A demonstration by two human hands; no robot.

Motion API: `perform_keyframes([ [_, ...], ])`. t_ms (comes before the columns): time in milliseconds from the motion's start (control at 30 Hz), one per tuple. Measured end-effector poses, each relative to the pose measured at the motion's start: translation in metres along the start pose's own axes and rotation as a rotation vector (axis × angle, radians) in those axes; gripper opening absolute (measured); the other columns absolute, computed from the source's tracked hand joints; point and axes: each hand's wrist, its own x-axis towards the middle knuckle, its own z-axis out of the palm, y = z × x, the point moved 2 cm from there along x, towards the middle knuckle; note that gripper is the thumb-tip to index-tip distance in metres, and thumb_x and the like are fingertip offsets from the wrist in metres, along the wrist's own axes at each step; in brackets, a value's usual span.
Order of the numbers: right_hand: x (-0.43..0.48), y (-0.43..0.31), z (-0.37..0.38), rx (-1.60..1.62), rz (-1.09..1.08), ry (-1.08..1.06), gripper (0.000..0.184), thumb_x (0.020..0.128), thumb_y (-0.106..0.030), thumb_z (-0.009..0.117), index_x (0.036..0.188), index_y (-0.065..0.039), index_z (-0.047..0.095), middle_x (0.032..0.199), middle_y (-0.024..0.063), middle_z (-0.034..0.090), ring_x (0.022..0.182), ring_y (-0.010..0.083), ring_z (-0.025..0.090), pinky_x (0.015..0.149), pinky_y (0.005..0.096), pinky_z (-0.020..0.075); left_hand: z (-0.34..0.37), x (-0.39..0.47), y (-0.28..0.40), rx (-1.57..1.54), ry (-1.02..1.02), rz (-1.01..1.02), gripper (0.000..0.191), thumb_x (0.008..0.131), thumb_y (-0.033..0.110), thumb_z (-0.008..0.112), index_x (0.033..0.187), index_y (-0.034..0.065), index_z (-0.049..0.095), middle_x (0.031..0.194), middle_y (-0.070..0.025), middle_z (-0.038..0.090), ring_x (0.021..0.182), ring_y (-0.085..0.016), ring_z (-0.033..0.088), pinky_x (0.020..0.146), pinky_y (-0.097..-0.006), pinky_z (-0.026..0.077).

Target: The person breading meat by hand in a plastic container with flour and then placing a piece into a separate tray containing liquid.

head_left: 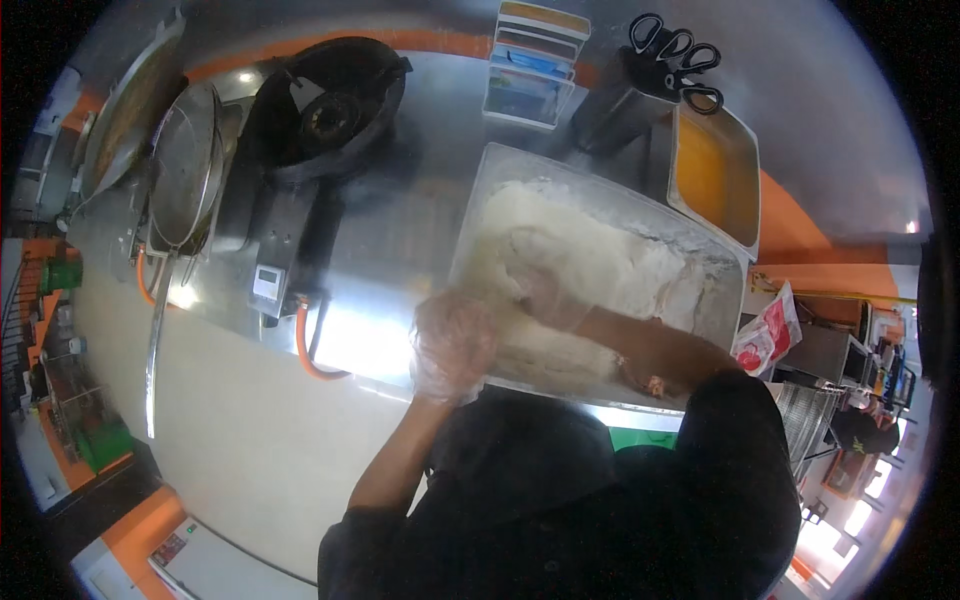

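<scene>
A large rectangular tub (472, 202) lies before me, holding a pale, flour-like powder (555, 210). My right hand (551, 300), blurred and seemingly in a clear glove, reaches down into the powder; its fingertips are partly hidden. Over the tub's near left corner is my left hand (454, 341) in a clear plastic glove; whether its fingers grip the rim is hidden. Small pinkish pieces (655, 385) show beside my right forearm at the tub's near right side.
Behind the tub stand a metal container of orange-yellow contents (705, 176), a dark holder (622, 97) with several black-handled scissors (679, 49), and a clear rack (529, 90). Leftward are a black gas burner (330, 112), a long-handled strainer (184, 169) and an orange hose (306, 349).
</scene>
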Motion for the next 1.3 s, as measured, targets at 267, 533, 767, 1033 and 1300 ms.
perform_keyframes([
  [267,0.022,-0.004,-0.090,0.356,-0.036,-0.192,0.062,0.088,-0.027,0.061,0.146,-0.014,0.044,0.154,0.0069,0.039,0.140,0.0268,0.036,0.120,0.0438,0.0193,0.014,-0.015,-0.018,-0.269,0.052,-0.090,0.039,0.077,0.033,0.073,0.104,0.0058,0.066,0.109,-0.0201,0.059,0.104,-0.041,0.055,0.088,-0.0516,0.047],
  [533,0.023,0.022,-0.078,-0.585,-0.323,-0.168,0.060,0.080,-0.018,0.067,0.137,-0.009,0.052,0.142,0.0122,0.049,0.134,0.0278,0.043,0.115,0.0455,0.0313,0.009,-0.010,-0.014,-0.184,0.008,-0.035,0.036,0.078,0.034,0.071,0.102,0.0074,0.066,0.106,-0.0188,0.060,0.099,-0.041,0.056,0.086,-0.0515,0.047],
  [767,0.005,0.019,-0.082,-0.314,-0.264,-0.070,0.049,0.084,-0.016,0.063,0.131,-0.005,0.054,0.136,0.0137,0.053,0.128,0.0319,0.047,0.111,0.0459,0.0351,0.010,-0.007,-0.009,-0.207,0.089,-0.028,0.031,0.077,0.029,0.072,0.099,0.0088,0.065,0.099,-0.0169,0.061,0.094,-0.040,0.057,0.082,-0.0507,0.048],
  [1033,-0.007,0.017,-0.076,-0.082,0.027,-0.199,0.043,0.088,-0.014,0.058,0.131,-0.006,0.055,0.134,0.0130,0.054,0.124,0.0332,0.051,0.109,0.0454,0.0386,0.010,-0.006,-0.011,-0.142,0.078,-0.016,0.030,0.072,0.024,0.075,0.098,0.0103,0.067,0.102,-0.0160,0.061,0.096,-0.039,0.058,0.081,-0.0488,0.050],
  [1300,-0.010,0.045,-0.075,0.220,-0.034,-0.061,0.037,0.097,-0.013,0.056,0.133,-0.005,0.053,0.133,0.0074,0.056,0.124,0.0209,0.053,0.104,0.0380,0.0431,0.008,-0.005,-0.010,-0.184,0.113,0.004,0.029,0.073,0.022,0.076,0.098,0.0094,0.067,0.104,-0.0169,0.060,0.096,-0.038,0.058,0.081,-0.0481,0.050],
])
